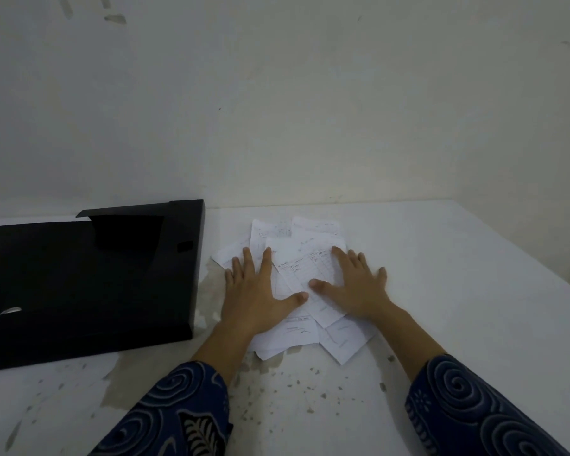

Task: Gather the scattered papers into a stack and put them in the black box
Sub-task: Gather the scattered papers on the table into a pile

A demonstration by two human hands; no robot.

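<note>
The left hand [254, 291] and right hand [352, 284] are pressed flat, fingers spread, on the overlapping papers [297, 268]; nothing is gripped. The pile is flanked on its left by the black box [89, 284], on a chipped white table [458, 291] set against a pale wall [310, 110].

**Q:** What is shown beyond the left hand [257, 291]?
**A:** An off-white wall [310, 110] is shown, met by the far edge of a white table [474, 291]. Grey scuffs [114, 18] are seen high above and to the left of the hand.
**Q:** And nearer than the hand?
**A:** The tabletop is marked by chipped specks [297, 383]. A side wall [524, 126] is joined far to the right. Dim, even light is cast throughout.
</note>
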